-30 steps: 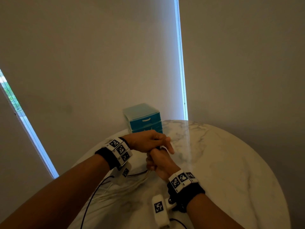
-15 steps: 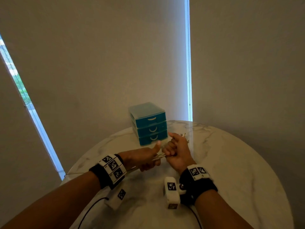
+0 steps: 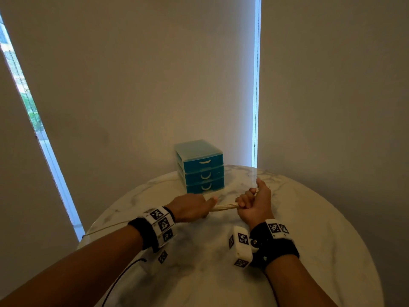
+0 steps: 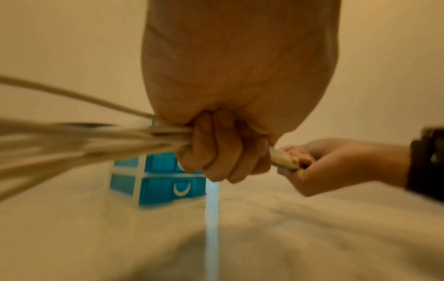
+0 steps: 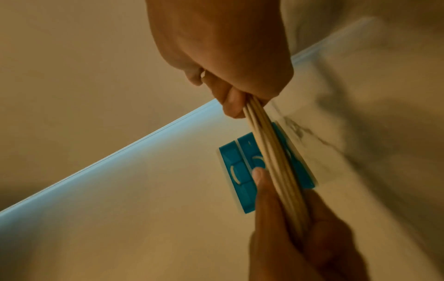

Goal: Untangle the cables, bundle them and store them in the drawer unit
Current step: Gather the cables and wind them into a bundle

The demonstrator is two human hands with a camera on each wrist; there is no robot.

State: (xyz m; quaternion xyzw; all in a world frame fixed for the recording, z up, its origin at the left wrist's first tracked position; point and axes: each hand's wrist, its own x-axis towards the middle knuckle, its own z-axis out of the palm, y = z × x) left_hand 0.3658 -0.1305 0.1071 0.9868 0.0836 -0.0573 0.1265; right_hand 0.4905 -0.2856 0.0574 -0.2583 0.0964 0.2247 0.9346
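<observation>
A bunch of pale cable strands is stretched level between my two hands above the round marble table. My left hand grips the strands in a fist, and loose lengths fan out behind it. My right hand grips the other end with thumb up; the strands run tight from it. A blue three-drawer unit stands at the table's back edge behind my hands, all drawers closed.
A thin pale cable trails over the table's left edge. A black lead runs under my left forearm. Closed roller blinds hang close behind the table.
My hands have drawn apart from a stacked clasp, the right moving right and the left moving left. The cable strands between them have been pulled straight and taut.
</observation>
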